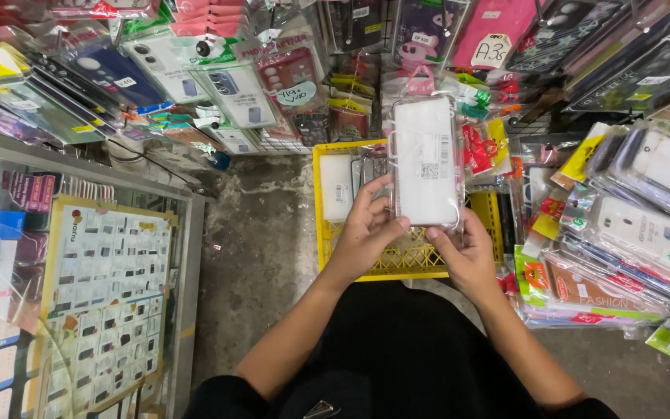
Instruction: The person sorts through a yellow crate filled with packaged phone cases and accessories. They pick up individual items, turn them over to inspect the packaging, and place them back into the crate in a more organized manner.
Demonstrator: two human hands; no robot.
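Sitting under your hands, the yellow crate [335, 248] is holding a white packet [336, 186] and darker cases. You're gripping a clear packaged case [426, 161] above it, left hand [366, 229] and right hand [463, 248] both closed on its lower edge. Hanging cases [234, 85] and stacked packets [630, 233] are crowding around.

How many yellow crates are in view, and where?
1. The yellow crate stands on the floor ahead of the person, under both hands, which hold a clear packet above it. Others may be hidden under the hanging goods.
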